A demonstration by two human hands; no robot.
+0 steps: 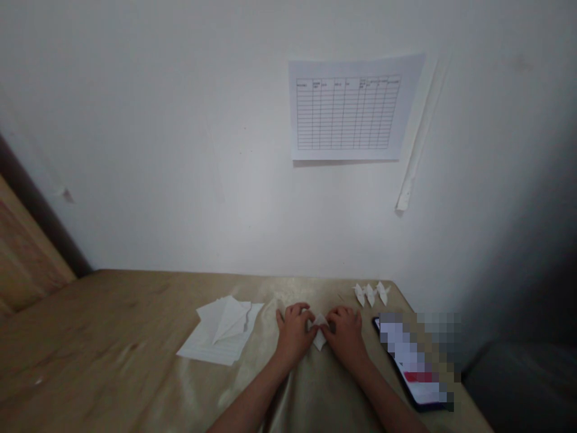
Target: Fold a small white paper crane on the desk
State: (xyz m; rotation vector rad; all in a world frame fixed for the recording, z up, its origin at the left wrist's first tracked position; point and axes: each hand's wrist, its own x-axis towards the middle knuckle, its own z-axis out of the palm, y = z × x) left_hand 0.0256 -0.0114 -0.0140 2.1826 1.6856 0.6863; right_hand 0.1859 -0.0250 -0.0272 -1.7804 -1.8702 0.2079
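Note:
A small white folded paper piece (pixel 320 332) lies on the tan table (pixel 112 349), pinched between both hands. My left hand (pixel 294 329) grips its left side with curled fingers. On the right side, my right hand (pixel 345 331) holds it the same way. The paper's lower point sticks out below the fingers.
A loose stack of white paper sheets (pixel 223 334) lies left of the hands. Three small folded paper figures (pixel 371 293) stand at the table's back right. A phone (pixel 412 367) lies at the right edge. A printed table sheet (pixel 349 111) hangs on the wall.

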